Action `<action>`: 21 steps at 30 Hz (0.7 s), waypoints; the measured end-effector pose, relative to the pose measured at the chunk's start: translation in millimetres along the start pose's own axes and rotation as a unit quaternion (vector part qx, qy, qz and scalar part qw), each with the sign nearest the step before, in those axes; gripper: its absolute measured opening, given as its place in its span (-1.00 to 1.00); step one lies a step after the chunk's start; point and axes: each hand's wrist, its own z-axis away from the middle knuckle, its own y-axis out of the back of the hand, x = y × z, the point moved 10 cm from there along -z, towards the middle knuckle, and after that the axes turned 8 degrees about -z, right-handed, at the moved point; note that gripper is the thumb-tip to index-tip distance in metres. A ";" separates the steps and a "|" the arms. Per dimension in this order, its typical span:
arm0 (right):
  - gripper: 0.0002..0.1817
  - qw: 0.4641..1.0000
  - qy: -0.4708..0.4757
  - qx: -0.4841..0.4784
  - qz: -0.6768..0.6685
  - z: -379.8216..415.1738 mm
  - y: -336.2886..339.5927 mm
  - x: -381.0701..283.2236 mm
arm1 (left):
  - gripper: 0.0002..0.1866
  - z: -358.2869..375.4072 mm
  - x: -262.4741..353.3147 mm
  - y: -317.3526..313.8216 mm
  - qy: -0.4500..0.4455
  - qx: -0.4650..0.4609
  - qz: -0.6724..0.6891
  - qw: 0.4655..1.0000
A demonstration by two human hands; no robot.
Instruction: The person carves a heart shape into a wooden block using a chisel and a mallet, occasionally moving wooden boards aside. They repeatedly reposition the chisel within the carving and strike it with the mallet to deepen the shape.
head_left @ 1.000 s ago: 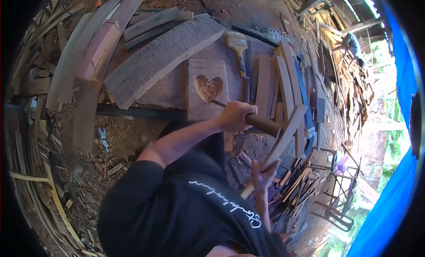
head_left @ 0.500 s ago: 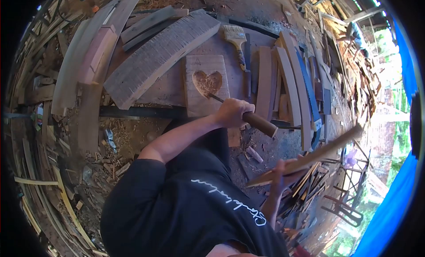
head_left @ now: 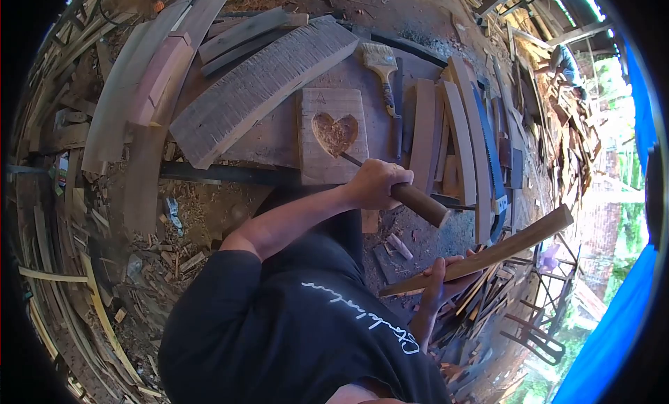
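My left hand (head_left: 380, 183) is wrapped round the wooden handle of a chisel (head_left: 421, 204). The chisel's thin blade slants into the lower end of a heart-shaped hollow (head_left: 336, 134) cut in a rectangular wooden block (head_left: 310, 168). Shavings lie inside the hollow, hiding part of its floor and the blade's tip. Lower right, my right hand (head_left: 439, 282) grips a long wooden stick (head_left: 512, 244), held clear of the chisel's handle end. Just beyond the block is a wide, thick board (head_left: 261, 90) with a rough, ridged face.
A paintbrush (head_left: 383, 73) lies right of the block, near curved wood strips (head_left: 460, 143) and a blue-edged saw (head_left: 491, 160). More boards (head_left: 143, 90) rest on the left. Wood scraps cover the ground around the bench (head_left: 258, 143). Another person (head_left: 566, 63) is partly visible far right.
The stick has tilted and its far end has dropped slightly, showing less blur. Bench, block and chisel appear shifted a little right in view; the chisel stays in the heart hollow.
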 end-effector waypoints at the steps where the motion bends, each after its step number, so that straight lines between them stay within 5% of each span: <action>1: -0.28 1.000 -0.002 -0.003 -0.002 -0.1 -1.3 0.1 | -0.74 1.1 -0.8 1.0 0.002 0.005 0.004 1.000; 21: -0.19 1.000 0.021 0.020 0.009 0.6 9.8 -41.2 | -0.75 6.5 -6.2 -0.8 0.016 -0.014 0.022 1.000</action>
